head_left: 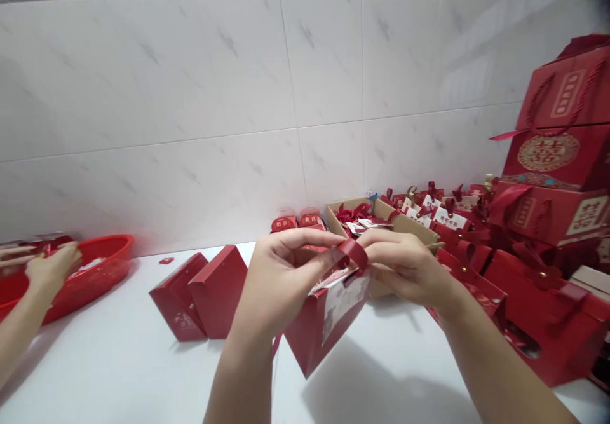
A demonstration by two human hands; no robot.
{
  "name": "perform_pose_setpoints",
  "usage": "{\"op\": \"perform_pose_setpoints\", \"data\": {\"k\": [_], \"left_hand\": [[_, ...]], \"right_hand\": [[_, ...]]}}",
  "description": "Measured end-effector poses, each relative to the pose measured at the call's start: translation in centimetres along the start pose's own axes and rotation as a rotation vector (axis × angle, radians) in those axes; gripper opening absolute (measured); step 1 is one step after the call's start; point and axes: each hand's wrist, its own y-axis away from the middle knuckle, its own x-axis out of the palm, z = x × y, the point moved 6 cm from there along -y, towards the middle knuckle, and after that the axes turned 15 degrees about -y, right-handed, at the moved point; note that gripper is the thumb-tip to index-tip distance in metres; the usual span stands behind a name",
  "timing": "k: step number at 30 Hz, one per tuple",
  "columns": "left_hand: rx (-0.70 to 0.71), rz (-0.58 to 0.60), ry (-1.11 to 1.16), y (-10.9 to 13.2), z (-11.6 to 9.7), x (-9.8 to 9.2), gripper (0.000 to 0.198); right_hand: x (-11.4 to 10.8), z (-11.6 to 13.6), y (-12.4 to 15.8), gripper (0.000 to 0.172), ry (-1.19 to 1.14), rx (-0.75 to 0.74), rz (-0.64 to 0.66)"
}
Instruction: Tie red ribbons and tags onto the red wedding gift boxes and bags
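Tilted over the white table is a red gift box (pixel 305 341) with a pale printed panel on one side. A red ribbon loop (pixel 353 253) stands up from its top. My left hand (pixel 290 271) pinches the ribbon between thumb and fingers from the left. On the other side, my right hand (pixel 405 265) has its fingers closed at the ribbon's right edge, close to the box top. Part of the box top is hidden behind my fingers.
Two red boxes (pixel 219 294) stand left of my hands. A cardboard box (pixel 410 224) of red ribbons and cards sits behind. Finished-looking red gift bags (pixel 548 303) and stacked boxes (pixel 553 150) crowd the right. Another person's hands (pixel 52 268) work over a red basin (pixel 109 259).
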Motion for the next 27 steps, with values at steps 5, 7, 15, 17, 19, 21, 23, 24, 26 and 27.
{"op": "perform_pose_setpoints", "data": {"k": [5,7,15,17,19,21,23,24,26,27], "left_hand": [[0.068,0.023,0.031,0.0,-0.1,-0.1,0.007],[0.051,0.032,0.010,0.0,0.0,0.0,0.006],[-0.045,0.159,-0.085,0.1,-0.4,0.3,0.031],[-0.010,0.170,-0.102,0.1,-0.7,0.3,0.036],[0.054,0.177,-0.135,0.0,-0.8,0.4,0.034],[0.123,0.167,-0.150,-0.2,-0.7,0.6,0.030],[0.183,0.129,-0.130,-0.4,-0.4,0.9,0.025],[0.207,0.106,-0.115,-0.5,-0.3,1.1,0.024],[0.239,0.063,-0.107,-0.7,-0.1,1.3,0.023],[0.251,0.049,-0.110,-0.8,-0.1,1.4,0.022]], "right_hand": [[0.0,-0.1,0.0,0.017,0.015,0.001,-0.011],[-0.1,0.1,0.0,0.017,0.028,-0.008,-0.011],[-0.3,0.0,0.2,0.016,0.179,-0.011,-0.026],[-0.5,0.0,0.4,0.017,0.201,-0.045,-0.071],[-0.7,0.0,0.5,0.017,0.244,-0.084,-0.123],[-0.9,0.1,0.5,0.014,0.299,-0.107,-0.180],[-1.1,0.3,0.4,0.011,0.333,-0.106,-0.233],[-1.2,0.3,0.3,0.010,0.332,-0.088,-0.256],[-1.5,0.2,0.3,0.008,0.297,-0.031,-0.286],[-1.6,0.1,0.2,0.012,0.271,0.000,-0.289]]}}
